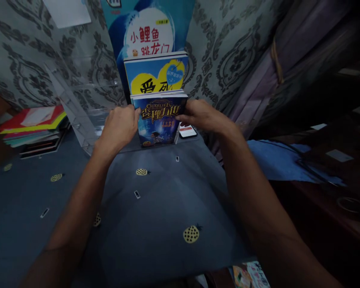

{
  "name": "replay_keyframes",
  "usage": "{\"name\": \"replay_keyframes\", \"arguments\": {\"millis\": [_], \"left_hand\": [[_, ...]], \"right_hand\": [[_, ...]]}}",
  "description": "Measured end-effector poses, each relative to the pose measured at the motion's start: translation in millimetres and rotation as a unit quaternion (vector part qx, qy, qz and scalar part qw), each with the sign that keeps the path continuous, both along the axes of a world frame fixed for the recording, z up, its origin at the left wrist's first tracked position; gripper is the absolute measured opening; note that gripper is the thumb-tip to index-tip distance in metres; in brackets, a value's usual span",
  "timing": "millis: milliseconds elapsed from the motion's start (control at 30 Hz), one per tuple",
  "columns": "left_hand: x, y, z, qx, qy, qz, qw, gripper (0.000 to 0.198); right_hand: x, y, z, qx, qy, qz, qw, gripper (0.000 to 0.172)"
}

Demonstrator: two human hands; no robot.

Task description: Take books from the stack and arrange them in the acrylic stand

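Head view shows the dark blue book (159,124) standing upright in the upper middle of the frame, in front of a blue and yellow book (156,74) and a tall blue book (147,32), inside a clear plastic stand (75,108) on the grey cloth (156,216). The left hand (120,126) is curled closed on its left edge and the right hand (202,116) pinches its right edge, with a phone (187,131) lying just beside. I judge the book is being seated at the front of the row; before release it must lean flat on the book behind, so it cannot tip forward.
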State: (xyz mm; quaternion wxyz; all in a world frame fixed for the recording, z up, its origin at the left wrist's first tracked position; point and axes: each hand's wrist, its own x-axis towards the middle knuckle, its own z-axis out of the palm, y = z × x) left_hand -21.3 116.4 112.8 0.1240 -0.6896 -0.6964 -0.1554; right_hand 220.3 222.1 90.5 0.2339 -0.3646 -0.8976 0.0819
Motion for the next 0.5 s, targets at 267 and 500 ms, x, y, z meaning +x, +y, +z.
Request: {"name": "replay_keyframes", "arguments": {"millis": [267,500], "left_hand": [[5,-5,6.0,-0.063,0.039,0.038,0.997,0.050],[4,-7,10.1,-0.117,-0.001,0.015,0.993,0.048]], "right_hand": [[-4,-8,14.8,-0.023,-0.088,-0.025,0.995,0.017],[-5,-9,15.1,-0.075,-0.052,-0.047,0.995,0.011]]}}
